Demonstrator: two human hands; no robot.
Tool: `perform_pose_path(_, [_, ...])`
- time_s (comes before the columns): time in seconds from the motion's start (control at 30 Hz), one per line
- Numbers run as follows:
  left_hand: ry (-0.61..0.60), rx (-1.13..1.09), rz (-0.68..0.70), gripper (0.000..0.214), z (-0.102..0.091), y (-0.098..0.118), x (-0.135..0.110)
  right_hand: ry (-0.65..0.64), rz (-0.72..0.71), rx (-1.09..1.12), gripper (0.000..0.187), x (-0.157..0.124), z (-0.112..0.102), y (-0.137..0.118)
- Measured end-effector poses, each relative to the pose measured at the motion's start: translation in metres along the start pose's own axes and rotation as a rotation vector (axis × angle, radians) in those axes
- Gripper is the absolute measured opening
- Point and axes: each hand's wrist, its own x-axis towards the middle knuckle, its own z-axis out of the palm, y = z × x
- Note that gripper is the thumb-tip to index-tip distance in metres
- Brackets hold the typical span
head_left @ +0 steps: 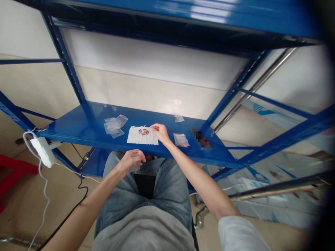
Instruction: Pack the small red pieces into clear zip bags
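My right hand [161, 133] is closed in a pinch over the right edge of a white cloth or paper sheet [134, 138]. Between its fingertips is a small brown piece [156, 128], too small to name. A little pile of brown and pinkish pieces [143, 132] lies on the sheet, left of those fingers. Lower down, over my lap, my left hand [131, 160] is curled around a clear plastic bag [135, 162] that hangs below the fingers. Some pinkish bits seem to sit at its bottom.
Several empty clear zip bags [115, 125] lie left of the sheet on the blue shelf [78, 129]. To the right are a bag with pinkish contents [181, 139], another small bag [179, 119] and a blurred dark object [201, 138]. A white power strip [43, 151] hangs at left.
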Motion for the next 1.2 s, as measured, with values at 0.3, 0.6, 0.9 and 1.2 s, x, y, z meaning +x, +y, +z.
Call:
perform_pose_path(0.3, [0.007, -0.187, -0.017, 0.038, -0.002, 0.007, -0.001, -0.133, -0.147, -0.296, 0.009, 0.005, 0.012, 0.012])
perform_pose_path(0.6, [-0.023, -0.182, -0.014, 0.038, -0.001, 0.005, 0.000, -0.227, -0.244, -0.406, 0.006, 0.014, 0.005, 0.012])
perform_pose_path(0.9, [-0.036, -0.172, 0.014, 0.036, -0.002, 0.000, 0.005, -0.302, -0.267, -0.310, 0.005, 0.022, 0.001, 0.006])
perform_pose_path(1.2, [-0.070, -0.015, 0.025, 0.029, 0.001, -0.001, 0.002, -0.249, -0.098, 0.213, 0.014, -0.057, -0.013, -0.066])
